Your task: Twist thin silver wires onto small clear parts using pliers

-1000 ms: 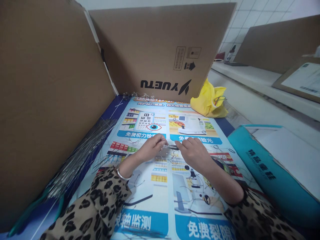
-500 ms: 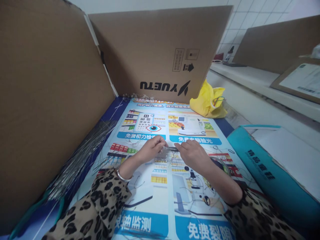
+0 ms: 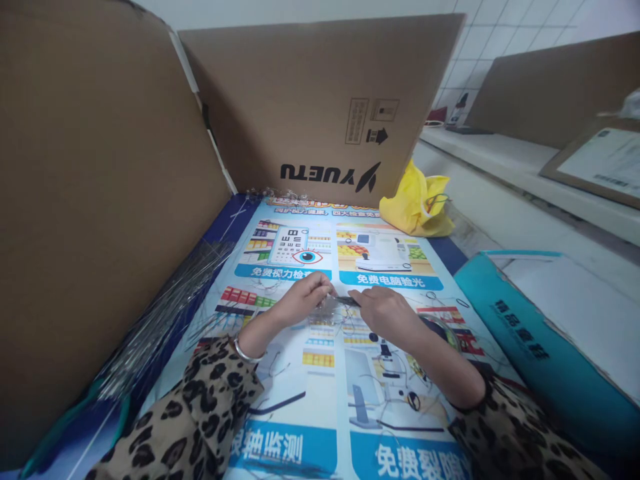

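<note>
My left hand (image 3: 306, 298) is closed in a pinch near the middle of the printed poster; what lies between its fingertips is too small to make out. My right hand (image 3: 386, 311) wraps round dark metal pliers (image 3: 347, 301), whose tip points left and reaches close to the left fingertips. Just below the fingertips is a small clear, shiny piece (image 3: 326, 312). Thin wires (image 3: 395, 390) lie scattered over the poster (image 3: 341, 413) under and around both hands.
Cardboard panels (image 3: 310, 93) stand behind and at left. A bundle of thin wires (image 3: 165, 313) lies left. A yellow bag (image 3: 417, 200) sits at the back right, a teal box (image 3: 520, 320) at right, and a white ledge (image 3: 515, 160) beyond.
The pliers and my right hand have tilted and shifted slightly, and less of the pliers' bright metal shows. My left hand has barely moved.
</note>
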The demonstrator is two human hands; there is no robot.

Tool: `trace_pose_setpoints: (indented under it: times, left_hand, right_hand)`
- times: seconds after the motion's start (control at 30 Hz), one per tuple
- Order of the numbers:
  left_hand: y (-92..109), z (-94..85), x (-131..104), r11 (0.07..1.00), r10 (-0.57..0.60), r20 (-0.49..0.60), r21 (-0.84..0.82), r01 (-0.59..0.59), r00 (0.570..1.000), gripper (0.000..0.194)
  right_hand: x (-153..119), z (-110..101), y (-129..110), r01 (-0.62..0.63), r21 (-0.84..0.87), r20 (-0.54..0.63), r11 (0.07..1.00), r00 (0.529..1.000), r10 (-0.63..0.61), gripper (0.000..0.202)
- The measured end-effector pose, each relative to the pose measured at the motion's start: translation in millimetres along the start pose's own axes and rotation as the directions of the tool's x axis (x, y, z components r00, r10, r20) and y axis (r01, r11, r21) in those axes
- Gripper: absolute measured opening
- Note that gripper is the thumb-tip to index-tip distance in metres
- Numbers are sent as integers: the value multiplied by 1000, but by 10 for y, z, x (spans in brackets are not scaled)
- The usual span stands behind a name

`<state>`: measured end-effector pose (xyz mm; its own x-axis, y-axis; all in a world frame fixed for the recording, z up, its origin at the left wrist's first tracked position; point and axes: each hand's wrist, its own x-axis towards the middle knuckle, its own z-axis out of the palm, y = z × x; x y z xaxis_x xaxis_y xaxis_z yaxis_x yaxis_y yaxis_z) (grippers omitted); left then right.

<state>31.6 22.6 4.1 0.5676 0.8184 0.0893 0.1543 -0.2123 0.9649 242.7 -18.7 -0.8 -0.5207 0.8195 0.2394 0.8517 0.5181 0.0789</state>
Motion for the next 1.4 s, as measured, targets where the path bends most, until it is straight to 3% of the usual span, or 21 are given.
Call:
trace_pose_setpoints:
  times: [0.33,0.53,0.77,1.2,1.4]
  left_hand:
    - [-16,-17,-1,998,59,27,33,-60,998,19]
    - [5,-2,-4,999,40,-19,25,-40,999,15]
    - [-13,2,-2,996,65,-41,60,-62,997,14]
    - [21,4,-13,994,59,-49,91,-54,997,14]
    - [28,9,-16,990,72,-83,128,-61,994,12]
  right_hand:
    - [28,-109,40,-22,143,142,989,990,2,34]
    - [34,-71,19,-51,69,48,996,998,48,33]
    - [8,-76,-4,23,-119,-97,993,995,-34,30]
    - [-8,-34,-13,32,-146,-60,989,997,-41,34]
    - [14,-72,-19,-18,-130,-45,991,999,13,32]
